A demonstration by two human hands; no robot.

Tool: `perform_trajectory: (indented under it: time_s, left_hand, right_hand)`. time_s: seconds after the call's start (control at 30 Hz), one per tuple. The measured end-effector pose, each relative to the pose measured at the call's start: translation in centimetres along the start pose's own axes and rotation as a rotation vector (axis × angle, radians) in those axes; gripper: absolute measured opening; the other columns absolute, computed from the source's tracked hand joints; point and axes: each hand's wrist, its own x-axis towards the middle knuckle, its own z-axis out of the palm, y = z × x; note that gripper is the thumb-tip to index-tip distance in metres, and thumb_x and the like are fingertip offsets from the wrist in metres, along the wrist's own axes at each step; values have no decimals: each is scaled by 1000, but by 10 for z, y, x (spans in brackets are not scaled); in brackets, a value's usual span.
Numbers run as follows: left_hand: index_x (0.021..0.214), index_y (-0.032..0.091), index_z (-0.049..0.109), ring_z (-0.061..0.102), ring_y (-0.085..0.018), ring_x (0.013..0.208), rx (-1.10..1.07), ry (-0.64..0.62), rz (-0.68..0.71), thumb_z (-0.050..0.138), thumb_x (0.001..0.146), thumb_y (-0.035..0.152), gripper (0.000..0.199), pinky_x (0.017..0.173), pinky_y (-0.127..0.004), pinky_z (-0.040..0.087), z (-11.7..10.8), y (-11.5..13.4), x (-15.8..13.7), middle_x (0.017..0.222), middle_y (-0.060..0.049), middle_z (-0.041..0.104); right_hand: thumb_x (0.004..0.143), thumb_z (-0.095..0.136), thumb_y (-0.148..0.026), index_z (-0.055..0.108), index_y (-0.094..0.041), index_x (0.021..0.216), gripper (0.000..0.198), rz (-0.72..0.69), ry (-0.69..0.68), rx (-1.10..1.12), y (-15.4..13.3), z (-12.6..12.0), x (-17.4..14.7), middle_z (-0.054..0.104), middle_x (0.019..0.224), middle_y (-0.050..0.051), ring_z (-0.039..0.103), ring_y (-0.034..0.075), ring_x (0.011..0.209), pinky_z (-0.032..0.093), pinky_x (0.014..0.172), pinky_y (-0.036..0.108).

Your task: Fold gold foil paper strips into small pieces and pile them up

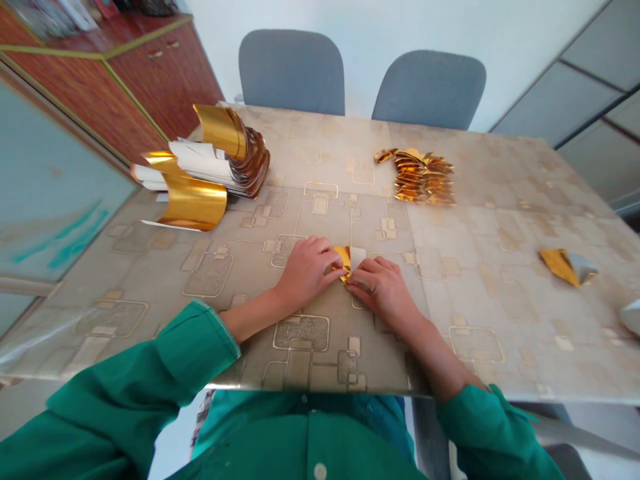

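Note:
Near the front middle of the table, a small sheet of gold foil paper (343, 255) with a white back lies partly folded between my two hands. My left hand (311, 265) pinches its left side, fingers bent and pressed together. On the other side, my right hand (379, 283) grips the white-backed edge between thumb and fingers. Both sets of fingertips almost meet at the paper's lower edge, hiding part of the fold.
Curled gold sheets (197, 200) and a thick stack (250, 157) lie at the back left. Folded gold pieces (417, 179) are piled at the back right. One partly folded piece (567, 267) rests at right. Two grey chairs (293, 70) stand behind the patterned table (480, 253).

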Motion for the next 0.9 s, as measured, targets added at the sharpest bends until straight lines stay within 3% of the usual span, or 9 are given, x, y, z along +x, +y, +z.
perform_trajectory:
  time_s: [0.3, 0.57, 0.73, 0.9]
  left_hand:
    - [88, 21, 69, 57, -22, 92, -88, -50, -129, 72, 88, 33, 12, 79, -35, 36, 6, -5, 2, 91, -2, 64]
    - [85, 22, 70, 57, -22, 93, -136, -49, -137, 73, 87, 30, 9, 81, -35, 35, 8, -8, 4, 89, 0, 65]
    - [84, 22, 71, 57, -22, 90, -135, -72, -117, 73, 87, 31, 9, 78, -35, 34, 7, -11, 7, 86, 0, 64]
    - [84, 22, 72, 57, -21, 89, -155, -85, -137, 74, 85, 32, 10, 78, -34, 34, 5, -12, 9, 86, 0, 65]
  right_hand:
    - [90, 69, -28, 72, -23, 86, 7, 35, -27, 40, -1, -3, 1, 67, 86, 2, 52, 20, 85, 31, 78, 31]
    - [95, 59, -37, 65, -20, 77, 25, 243, 38, -84, -14, 12, 16, 69, 85, 4, 56, 23, 89, 29, 82, 37]
    - [94, 60, -40, 63, -21, 74, 27, 251, 37, -94, -15, 15, 19, 69, 83, 4, 56, 23, 88, 28, 80, 36]
    - [87, 70, -30, 65, -22, 76, 15, 203, 34, 56, -4, 12, 12, 67, 83, 0, 54, 20, 85, 30, 80, 34]
